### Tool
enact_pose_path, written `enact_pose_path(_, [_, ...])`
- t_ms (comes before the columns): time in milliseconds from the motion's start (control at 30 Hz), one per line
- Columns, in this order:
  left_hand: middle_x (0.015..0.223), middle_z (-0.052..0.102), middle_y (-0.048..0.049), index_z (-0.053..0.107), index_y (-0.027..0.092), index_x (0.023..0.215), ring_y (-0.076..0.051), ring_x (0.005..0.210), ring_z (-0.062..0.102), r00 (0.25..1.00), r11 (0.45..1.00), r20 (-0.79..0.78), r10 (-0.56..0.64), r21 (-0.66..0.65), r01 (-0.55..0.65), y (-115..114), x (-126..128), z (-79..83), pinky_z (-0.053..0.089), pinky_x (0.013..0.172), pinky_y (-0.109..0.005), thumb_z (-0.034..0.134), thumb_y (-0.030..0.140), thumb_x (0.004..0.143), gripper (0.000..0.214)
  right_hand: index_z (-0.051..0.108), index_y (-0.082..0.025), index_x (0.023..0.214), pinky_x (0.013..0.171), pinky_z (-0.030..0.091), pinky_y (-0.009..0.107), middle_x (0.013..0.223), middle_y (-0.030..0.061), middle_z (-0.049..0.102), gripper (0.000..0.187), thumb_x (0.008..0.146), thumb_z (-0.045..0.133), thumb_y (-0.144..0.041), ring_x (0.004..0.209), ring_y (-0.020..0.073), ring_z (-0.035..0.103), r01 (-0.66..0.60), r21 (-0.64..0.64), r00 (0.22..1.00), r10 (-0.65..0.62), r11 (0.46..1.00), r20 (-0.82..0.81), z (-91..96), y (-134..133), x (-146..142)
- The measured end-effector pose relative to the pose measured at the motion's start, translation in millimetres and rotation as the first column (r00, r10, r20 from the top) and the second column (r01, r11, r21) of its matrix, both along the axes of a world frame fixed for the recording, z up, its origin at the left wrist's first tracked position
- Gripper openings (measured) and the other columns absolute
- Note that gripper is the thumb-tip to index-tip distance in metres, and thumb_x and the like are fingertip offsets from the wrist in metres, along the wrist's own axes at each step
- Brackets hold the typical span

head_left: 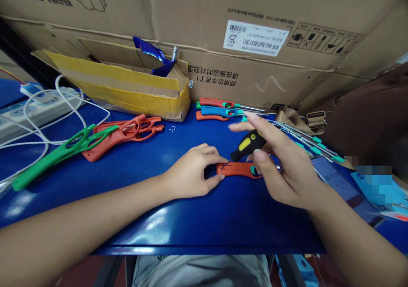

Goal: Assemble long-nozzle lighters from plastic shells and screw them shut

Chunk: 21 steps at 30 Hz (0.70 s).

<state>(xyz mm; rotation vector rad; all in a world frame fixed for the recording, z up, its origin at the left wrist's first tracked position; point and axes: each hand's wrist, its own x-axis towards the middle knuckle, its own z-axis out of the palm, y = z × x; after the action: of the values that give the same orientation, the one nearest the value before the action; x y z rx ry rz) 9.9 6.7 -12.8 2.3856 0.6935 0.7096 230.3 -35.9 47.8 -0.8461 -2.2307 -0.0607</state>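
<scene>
An orange long-necked lighter (236,168) lies flat on the blue table in front of me, with a teal piece at its trigger opening. My left hand (194,172) pinches its handle end between thumb and fingers. In my right hand (288,174) is a small black-and-yellow screwdriver (247,145), tilted, its thin shaft reaching down to the lighter's handle near my left fingertips. Whether the tip sits in a screw is too small to tell. The right hand hides the lighter's front part. Just behind lie a blue lighter (216,111) and red-orange ones, side by side.
Orange casings (108,140) and green casings (54,161) lie at the left, near a white power strip (32,113) with loose cables. A yellow-taped carton (134,102) stands behind. Several metal tubes with teal parts (307,139) and a phone (344,185) are at the right.
</scene>
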Motion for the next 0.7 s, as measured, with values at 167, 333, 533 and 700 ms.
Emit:
enact_pose_path(167, [0.101,0.071,-0.0055,0.074,0.019,0.106,-0.022,0.095,0.063,1.000,1.000,-0.005,0.006,0.001,-0.006,0.2,0.5,-0.6,0.050,0.092,-0.040,0.068,0.015,0.083,0.024,0.059,-0.028,0.138,0.068,0.059,0.030,0.104,0.0042,0.077,0.047,0.093,0.071,-0.027,0.084,0.0201,0.073,0.069,0.159,0.998,-0.069,0.985,-0.004,0.2,2.7,2.5])
enact_pose_path(333, [0.102,0.071,-0.0062,0.074,0.018,0.109,-0.022,0.095,0.063,1.000,1.000,0.011,0.005,-0.001,-0.005,0.4,0.0,-1.6,0.051,0.092,-0.040,0.069,0.017,0.085,0.025,0.042,-0.026,0.155,0.075,0.061,0.035,0.129,0.0105,0.070,0.056,0.100,0.051,-0.018,0.106,0.0244,0.071,-0.042,0.037,0.999,0.041,0.998,0.025,1.3,4.9,6.3])
enact_pose_path(533, [0.102,0.071,-0.0067,0.074,0.016,0.113,-0.022,0.096,0.063,1.000,1.000,0.015,0.006,-0.006,-0.006,0.8,0.5,-1.5,0.051,0.092,-0.040,0.069,0.016,0.084,0.029,0.061,-0.026,0.138,0.066,0.058,0.033,0.103,0.0066,0.076,0.046,0.092,0.070,-0.022,0.078,0.0208,0.070,0.079,0.183,0.996,-0.068,0.980,-0.063,-0.7,5.8,2.3])
enact_pose_path(700, [0.101,0.070,-0.0069,0.074,0.016,0.113,-0.023,0.094,0.062,1.000,1.000,-0.014,-0.002,0.001,0.002,0.8,0.4,-1.8,0.051,0.092,-0.041,0.069,0.019,0.086,0.028,0.053,-0.028,0.146,0.071,0.061,0.037,0.120,0.0093,0.072,0.047,0.099,0.056,-0.022,0.093,0.0238,0.071,-0.007,-0.053,0.994,0.001,0.999,-0.114,-0.3,4.9,-0.1])
